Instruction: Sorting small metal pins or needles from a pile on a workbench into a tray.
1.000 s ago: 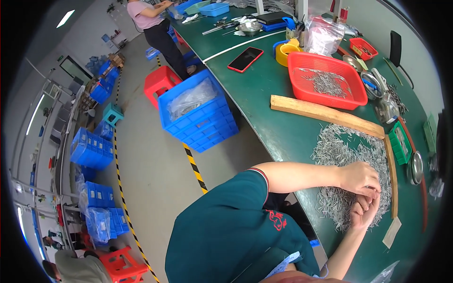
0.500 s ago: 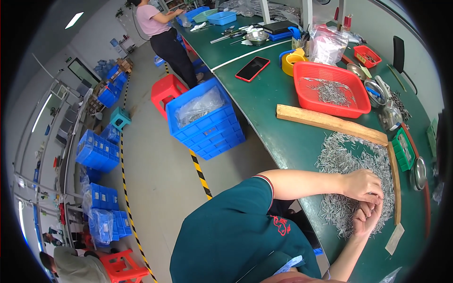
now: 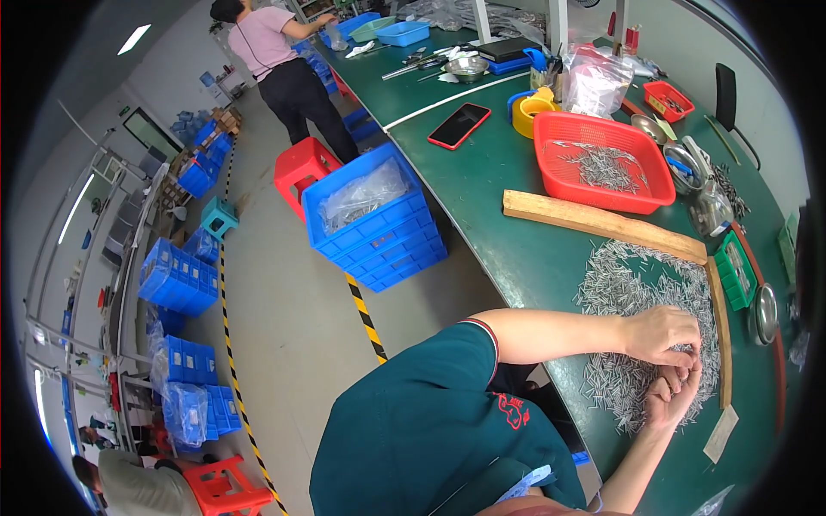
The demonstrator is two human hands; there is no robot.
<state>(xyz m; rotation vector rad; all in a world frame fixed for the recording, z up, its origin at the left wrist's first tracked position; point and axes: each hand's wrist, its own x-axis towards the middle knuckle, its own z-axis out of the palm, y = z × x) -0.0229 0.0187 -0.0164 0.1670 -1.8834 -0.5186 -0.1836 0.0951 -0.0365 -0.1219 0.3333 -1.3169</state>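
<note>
A wide layer of small silvery metal pins (image 3: 615, 292) is spread over the green tabletop. Above it my left hand (image 3: 661, 334) reaches in from the left, fingers bent down and pressed together. Just below it, my right hand (image 3: 673, 397) is raised with curled fingers, its fingertips meeting those of the left. Whatever they pinch is too small and covered to make out. Two wooden strips border the pins: one strip (image 3: 602, 225) along the far side, another strip (image 3: 721, 335) along the right.
Beyond the far strip stands a red plastic basket (image 3: 551, 163) with more pins. A green tray (image 3: 734, 271) and a metal bowl (image 3: 764, 315) sit to the right. A phone (image 3: 460, 126) lies further back. Stacked blue crates (image 3: 379, 245) stand left of the table; another person (image 3: 288, 77) stands behind.
My hands have shifted slightly, fingertips still together above the pins. The person at the back has moved left and turned a little.
</note>
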